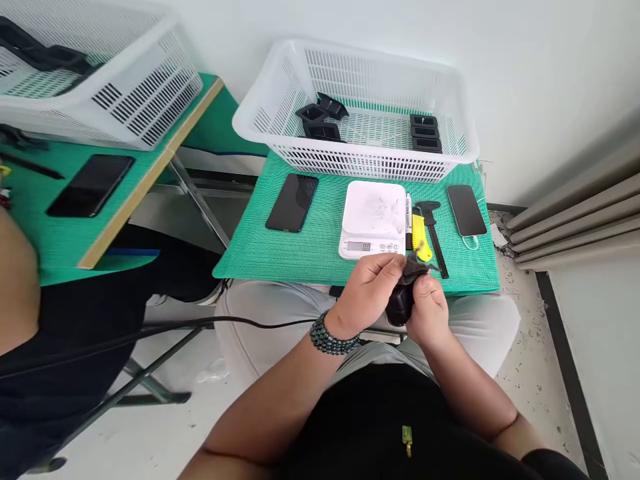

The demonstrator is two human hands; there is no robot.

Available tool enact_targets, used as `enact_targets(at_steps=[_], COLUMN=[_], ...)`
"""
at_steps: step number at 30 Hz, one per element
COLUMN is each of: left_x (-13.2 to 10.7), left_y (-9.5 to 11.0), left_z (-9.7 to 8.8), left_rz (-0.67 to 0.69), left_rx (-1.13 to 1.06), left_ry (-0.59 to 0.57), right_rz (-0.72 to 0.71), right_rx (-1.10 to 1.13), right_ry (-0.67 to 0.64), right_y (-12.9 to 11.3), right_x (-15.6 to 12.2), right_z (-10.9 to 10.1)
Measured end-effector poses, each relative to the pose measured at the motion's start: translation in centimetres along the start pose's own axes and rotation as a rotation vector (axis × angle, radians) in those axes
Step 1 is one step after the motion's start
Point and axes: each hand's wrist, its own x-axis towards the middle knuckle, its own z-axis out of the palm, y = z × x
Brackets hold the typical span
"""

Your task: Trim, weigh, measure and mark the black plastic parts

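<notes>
Above my lap, at the table's front edge, both hands are closed and close together. A small dark grey piece point(415, 268), like a cloth or abrasive sheet, is pinched in the fingers of my left hand point(370, 290). Just below it, my right hand point(431, 312) grips a black hollow-looking plastic part point(400, 305); fingers hide some of it. Beyond them stands a white digital scale point(375, 217) reading 0.0. To its right lie a marker point(409, 223), a yellow-handled tool point(421, 237) and a black caliper point(434, 237).
A white basket point(350, 159) with several black parts point(323, 130) stands at the back of the green-covered table point(245, 250). Phones lie left point(293, 202) and right point(467, 210). At left, another person's leg point(90, 313) is beside a second table point(150, 180) holding another basket point(145, 87).
</notes>
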Motion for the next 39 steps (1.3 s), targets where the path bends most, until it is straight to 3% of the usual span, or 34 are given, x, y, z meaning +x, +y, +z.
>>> enact_targets(at_steps=[5, 8, 10, 12, 15, 18, 20, 23, 26, 28, 31, 34, 39], left_x=[-1.3, -2.6, -3.3, -3.7, -3.5, -3.2, -3.1, -3.6, -4.4, -5.0, -5.7, -5.7, -4.7], left_y=[-2.7, -3.3, -3.2, -3.0, -2.5, -2.2, -2.2, -2.9, -4.2, -5.3, -6.7, -7.1, -6.3], left_z=[0.3, 0.3, 0.1, -0.2, -1.0, -1.8, -2.0, -1.7, -1.0, -0.6, -0.6, -1.5, -3.1], left_rz=[-0.029, 0.071, 0.116, 0.140, 0.212, 0.291, 0.333, 0.385, 0.371, 0.353, 0.306, 0.270, 0.397], left_rx=[-0.167, 0.074, 0.261, 0.396, 0.545, 0.664, 0.705, 0.733, 0.773, 0.830, 0.882, 0.877, 0.957], left_ry=[0.232, 0.358, 0.381, 0.360, 0.353, 0.292, 0.212, 0.174, 0.152, 0.071, -0.015, 0.091, 0.183], right_rz=[0.186, 0.297, 0.292, 0.216, -0.032, -0.267, -0.315, -0.211, -0.003, 0.092, 0.230, 0.261, 0.204], right_rx=[0.245, 0.290, 0.305, 0.245, 0.014, -0.176, -0.242, -0.172, 0.123, 0.290, 0.458, 0.510, 0.478], right_ry=[0.034, 0.012, 0.048, 0.101, 0.129, 0.021, -0.038, 0.060, 0.260, 0.353, 0.344, 0.353, 0.340], right_y=[-1.0, -1.6, -1.4, -0.7, 0.0, -0.4, -0.9, -1.2, -1.3, -1.7, -2.5, -3.0, -1.6], right_x=[-0.4, -0.1, 0.4, 0.9, 1.0, 0.3, -0.1, 0.5, 2.1, 3.1, 4.1, 4.1, 3.0], right_z=[2.0, 2.9, 3.0, 2.6, 1.7, 1.1, 1.1, 1.9, 2.5, 2.6, 2.7, 3.1, 4.0])
